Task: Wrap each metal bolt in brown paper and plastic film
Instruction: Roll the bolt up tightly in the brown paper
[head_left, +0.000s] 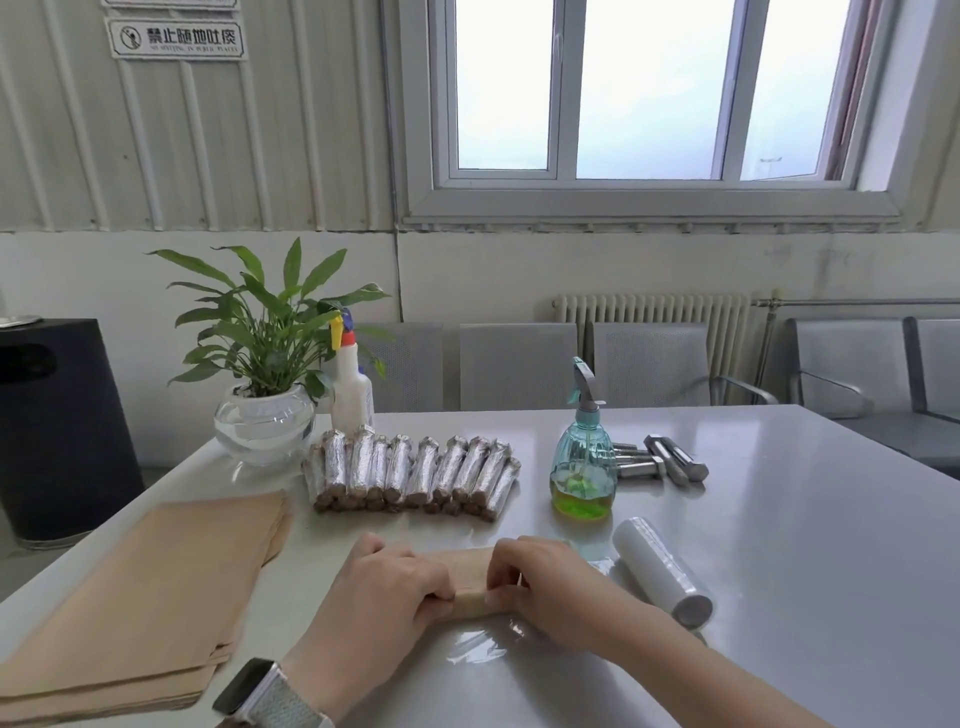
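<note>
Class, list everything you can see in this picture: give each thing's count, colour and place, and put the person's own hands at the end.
table: one, pale grey, fills the foreground
paper-wrapped bolt: one, brown, near edge, lying on clear film
film roll: one, clear white, right of the hands
wrapped bolts: a stacked pile, silvery film over brown, centre
bare bolts: several, grey metal, behind the green bottle
paper sheets: one stack, brown, left
green spray bottle: one, teal with green liquid, centre right
white spray bottle: one, red and yellow nozzle, beside the plant
plant: one, green, in a glass bowl, back left
bin: one, black, far left
chairs: several, grey, behind the table
left hand: grips the bolt, watch on wrist
right hand: grips the bolt
</note>
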